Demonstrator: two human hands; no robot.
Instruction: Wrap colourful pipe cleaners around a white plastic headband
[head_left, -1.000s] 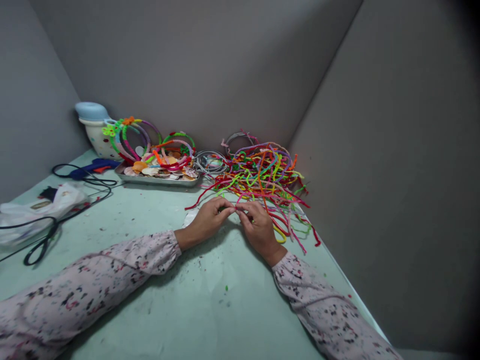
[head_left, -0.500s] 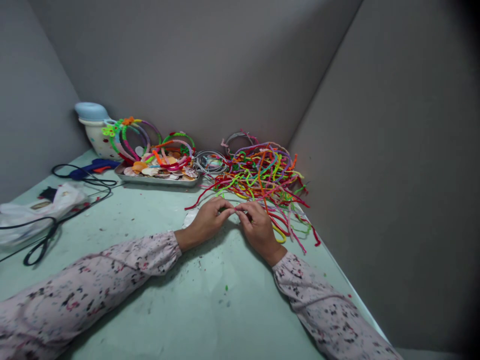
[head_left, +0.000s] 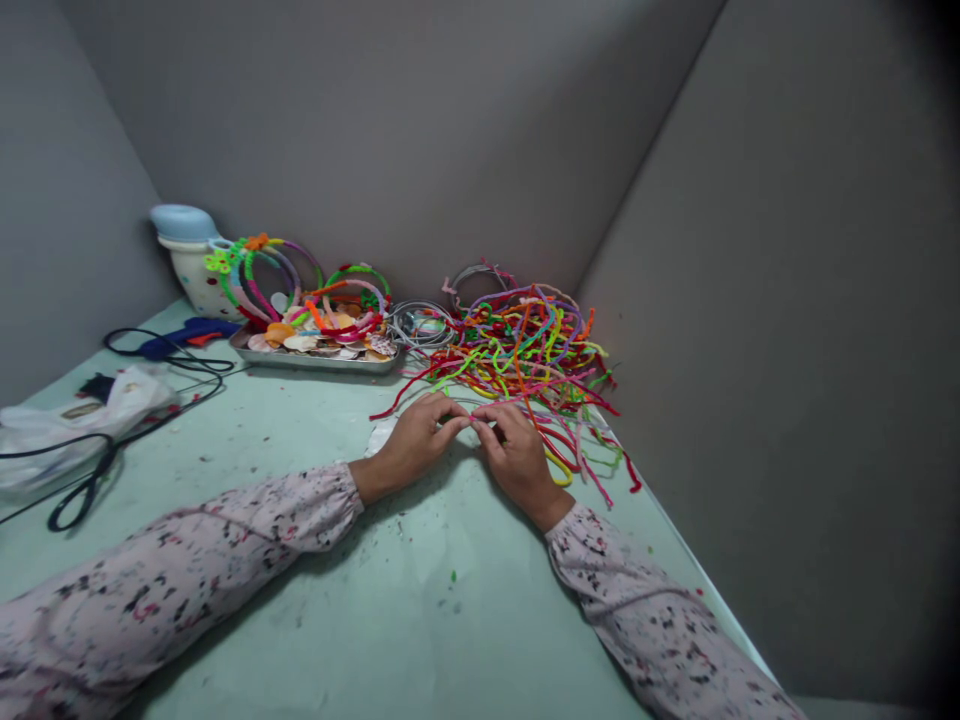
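Note:
My left hand and my right hand meet at the fingertips over the middle of the pale green table. Both are closed in a pinch. A tiny pink-red bit shows between the fingertips, too small to make out. Just behind my right hand lies a tangled pile of coloured fuzzy stems, with red and yellow loops beside that hand. A small whitish piece lies by my left hand, partly hidden behind it.
A metal tray of shells and fuzzy rings stands at the back left, with coiled grey wire beside it. Farther left are a blue-lidded container, a blue tool, black cord and a white plastic bag.
Both hands stay in almost the same place, still pinched together. A little more pink shows at the fingertips and behind my right hand.

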